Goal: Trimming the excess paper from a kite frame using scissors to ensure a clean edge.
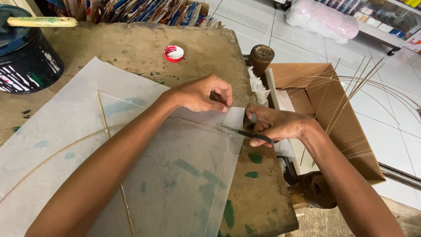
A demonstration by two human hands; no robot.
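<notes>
Worn, paint-flecked wood of the workbench (131,44) carries a translucent paper sheet (175,175) over thin bamboo sticks (104,118). Left hand (204,93) pinches the sheet's corner taut; right hand (276,125), closed around small scissors (245,133), should probably snip close along the frame string.

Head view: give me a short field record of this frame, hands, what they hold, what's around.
left hand: pinching the corner of the translucent paper sheet
right hand: holding scissors, blades at the sheet's edge
frame: thin stick spine and curved bow stick lie under the sheet
surface: worn wooden table with green paint spots
nearby: red-and-white lid, dark paint bucket, cardboard box with thin sticks
</notes>
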